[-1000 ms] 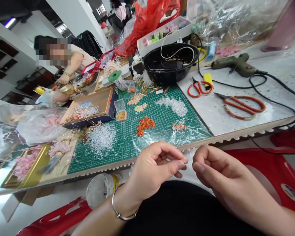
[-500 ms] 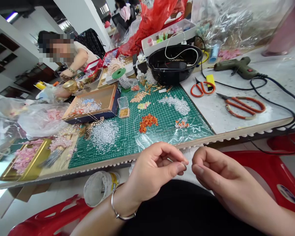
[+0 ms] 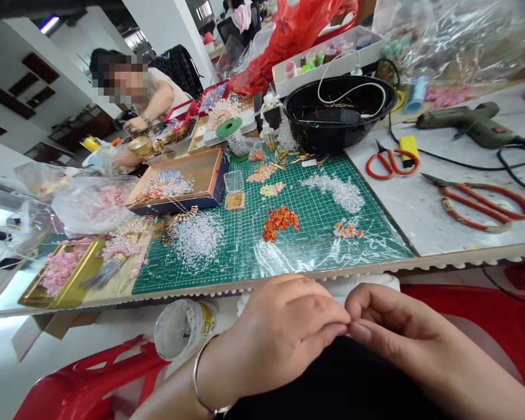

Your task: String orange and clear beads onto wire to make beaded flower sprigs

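Meeting fingertips (image 3: 342, 328) near "A2" mat (image 3: 311, 201)

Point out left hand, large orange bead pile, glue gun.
Left hand (image 3: 291, 332): head view, back of hand.
Large orange bead pile (image 3: 280, 220): head view, middle of pile.
Glue gun (image 3: 472, 124): head view, green body.

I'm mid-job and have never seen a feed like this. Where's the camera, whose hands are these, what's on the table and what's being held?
There's no machine here: these are a person's bare hands, seen from a camera worn on that person's head, looking forward and down. The left hand, with a bracelet at its wrist, meets the right hand at the fingertips. Anything pinched there is too hidden to tell. On the table lie a green mat bearing orange beads and clear beads, plus orange-handled cutters and a glue gun.
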Demonstrator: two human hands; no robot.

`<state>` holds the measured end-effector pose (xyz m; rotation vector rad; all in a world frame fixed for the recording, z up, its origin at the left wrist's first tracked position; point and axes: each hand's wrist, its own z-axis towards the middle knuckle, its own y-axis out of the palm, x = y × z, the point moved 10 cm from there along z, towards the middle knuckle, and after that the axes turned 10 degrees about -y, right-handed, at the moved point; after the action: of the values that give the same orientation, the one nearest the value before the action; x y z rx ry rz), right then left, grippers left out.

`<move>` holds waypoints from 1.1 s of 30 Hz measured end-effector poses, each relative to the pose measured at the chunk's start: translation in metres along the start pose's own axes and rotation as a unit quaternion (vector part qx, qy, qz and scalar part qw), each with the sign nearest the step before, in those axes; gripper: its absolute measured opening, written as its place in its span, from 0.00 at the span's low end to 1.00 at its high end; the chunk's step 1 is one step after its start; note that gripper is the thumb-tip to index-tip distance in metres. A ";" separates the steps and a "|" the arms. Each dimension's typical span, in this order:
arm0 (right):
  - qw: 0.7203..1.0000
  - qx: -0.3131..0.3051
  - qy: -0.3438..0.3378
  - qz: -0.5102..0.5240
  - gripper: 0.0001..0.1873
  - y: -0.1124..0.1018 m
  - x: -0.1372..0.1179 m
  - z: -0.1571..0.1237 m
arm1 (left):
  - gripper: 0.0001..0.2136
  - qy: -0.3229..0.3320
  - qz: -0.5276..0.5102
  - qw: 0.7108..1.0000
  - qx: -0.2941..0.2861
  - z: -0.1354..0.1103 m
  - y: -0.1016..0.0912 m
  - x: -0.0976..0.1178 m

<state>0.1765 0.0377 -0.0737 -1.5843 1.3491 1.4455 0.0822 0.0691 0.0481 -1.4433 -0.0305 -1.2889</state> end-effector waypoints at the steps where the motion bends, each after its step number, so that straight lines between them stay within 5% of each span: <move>1: 1.000 0.005 0.001 -0.001 0.22 -0.002 0.001 0.001 | 0.04 -0.008 0.007 1.000 0.008 0.001 -0.004 -0.008; 5: 0.999 0.043 -0.006 -0.009 0.20 -0.016 0.006 0.005 | 0.07 -0.147 0.177 0.968 0.102 0.010 -0.034 -0.078; 9: 0.999 0.048 -0.008 -0.011 0.17 -0.022 0.011 0.009 | 0.07 -0.229 0.306 0.922 0.069 0.020 -0.032 -0.135; 15: 0.999 0.045 -0.003 -0.010 0.18 -0.020 0.008 0.015 | 0.07 -0.255 0.362 0.896 0.037 0.024 -0.021 -0.147; 21: 0.999 0.048 -0.002 -0.003 0.17 -0.019 0.003 0.020 | 0.09 -0.235 0.350 0.907 0.010 0.023 -0.013 -0.142; 28: 0.997 0.074 -0.032 -0.004 0.22 -0.023 -0.005 0.020 | 0.08 -0.224 0.230 0.944 0.077 0.027 -0.042 -0.139; 31: 0.995 0.083 -0.056 -0.011 0.24 -0.021 -0.017 0.018 | 0.07 -0.281 -0.037 0.952 0.114 0.021 -0.047 -0.131; 33: 0.992 0.094 -0.085 -0.012 0.23 -0.019 -0.027 0.016 | 0.06 -0.344 -0.318 0.881 0.075 0.013 -0.018 -0.124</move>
<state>0.1917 0.0653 -0.0552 -1.3231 1.3201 1.3621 0.0300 0.1602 -0.0215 -1.7533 -1.1375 -1.1590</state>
